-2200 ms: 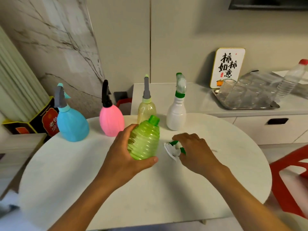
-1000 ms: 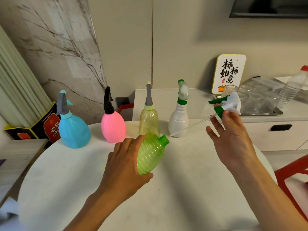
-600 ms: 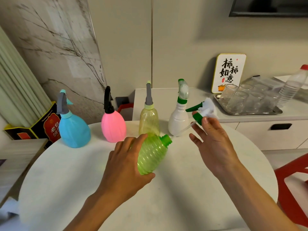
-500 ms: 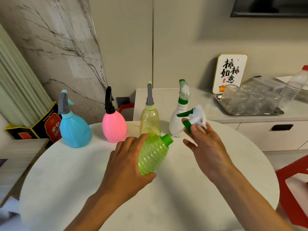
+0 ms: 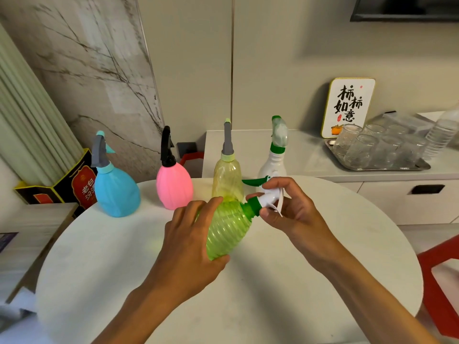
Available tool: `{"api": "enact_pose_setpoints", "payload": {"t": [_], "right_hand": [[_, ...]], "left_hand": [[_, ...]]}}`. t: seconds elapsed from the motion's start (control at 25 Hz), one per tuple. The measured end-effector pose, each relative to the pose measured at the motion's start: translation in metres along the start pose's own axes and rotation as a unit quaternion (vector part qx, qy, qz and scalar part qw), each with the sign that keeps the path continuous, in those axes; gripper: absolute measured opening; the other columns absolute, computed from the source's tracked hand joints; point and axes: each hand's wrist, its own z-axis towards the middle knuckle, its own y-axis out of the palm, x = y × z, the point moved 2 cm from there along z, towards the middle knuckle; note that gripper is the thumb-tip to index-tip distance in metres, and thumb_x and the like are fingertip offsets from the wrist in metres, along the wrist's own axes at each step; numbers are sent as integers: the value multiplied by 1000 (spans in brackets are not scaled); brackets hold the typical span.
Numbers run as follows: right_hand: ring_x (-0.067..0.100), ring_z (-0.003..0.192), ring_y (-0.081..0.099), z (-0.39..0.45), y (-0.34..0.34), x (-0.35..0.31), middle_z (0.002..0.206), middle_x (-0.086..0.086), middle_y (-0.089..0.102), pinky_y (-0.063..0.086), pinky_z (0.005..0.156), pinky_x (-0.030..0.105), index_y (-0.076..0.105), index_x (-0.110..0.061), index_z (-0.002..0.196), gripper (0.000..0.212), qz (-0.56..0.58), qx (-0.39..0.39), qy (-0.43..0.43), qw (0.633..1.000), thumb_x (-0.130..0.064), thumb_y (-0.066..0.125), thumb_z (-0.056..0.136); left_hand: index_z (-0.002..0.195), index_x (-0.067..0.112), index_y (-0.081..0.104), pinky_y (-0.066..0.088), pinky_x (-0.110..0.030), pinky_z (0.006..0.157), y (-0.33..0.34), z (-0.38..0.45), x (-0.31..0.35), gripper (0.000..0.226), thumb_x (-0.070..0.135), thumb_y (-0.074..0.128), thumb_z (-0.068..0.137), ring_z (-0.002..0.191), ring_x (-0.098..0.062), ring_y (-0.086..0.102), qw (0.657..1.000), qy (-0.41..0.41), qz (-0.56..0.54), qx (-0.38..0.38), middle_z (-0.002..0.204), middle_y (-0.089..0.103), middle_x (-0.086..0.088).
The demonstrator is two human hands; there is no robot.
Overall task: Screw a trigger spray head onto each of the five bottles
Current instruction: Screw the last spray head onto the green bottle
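Green ribbed bottle point(image 5: 227, 230) tilted above the round white table point(image 5: 347, 244), left hand point(image 5: 191, 247) wrapped around its body, right hand point(image 5: 295, 209) pinching the white trigger head point(image 5: 269, 198) at its neck, 4 capped bottles point(image 5: 173, 187) just behind.

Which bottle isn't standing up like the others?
The ribbed green bottle: it is tilted in the left hand, off the table. The blue, pink, yellow and white ones stand upright.
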Motion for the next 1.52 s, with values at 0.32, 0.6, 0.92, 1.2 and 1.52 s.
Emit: {"api": "enact_pose_setpoints", "payload": {"t": [0.32,0.6,0.92,1.2,1.52], "right_hand": [[2,57,53,-13,-12,-3,61,-23,56,37,56,20,58,-44,124,39,-495,-6,-79,865,-51,64,86],[30,90,58,-18,-6,-2,113,6,66,44,72,41,45,-25,140,70,-656,62,-71,749,-71,25,91],[9,103,52,-15,-4,-9,118,-11,55,40,90,25,53,-27,119,31,-452,-92,-115,880,-43,59,93],[15,80,60,-14,-19,-11,96,-12,60,45,66,17,48,-37,121,37,-315,-81,-69,943,-33,68,91],[19,81,56,-16,-12,-9,108,-19,53,52,68,30,40,-48,127,60,-340,-121,-58,931,-20,74,86]], "left_hand": [[145,32,23,42,-38,92,-2,4,-1,101,42,83,64,116,-18,38,993,46,107,-15,130,44,4],[145,36,21,34,-31,93,-1,8,-6,99,45,78,65,115,-13,32,996,47,67,-39,129,38,10],[143,43,25,34,-32,99,-4,6,-8,96,41,77,62,116,-9,33,996,57,-2,-69,127,37,17],[142,43,25,32,-28,99,-4,5,-3,95,40,79,64,118,-7,31,995,73,-14,-61,127,35,18],[145,38,26,29,-27,96,1,5,-1,98,41,80,63,121,-12,31,993,91,51,-54,132,37,12]]}}
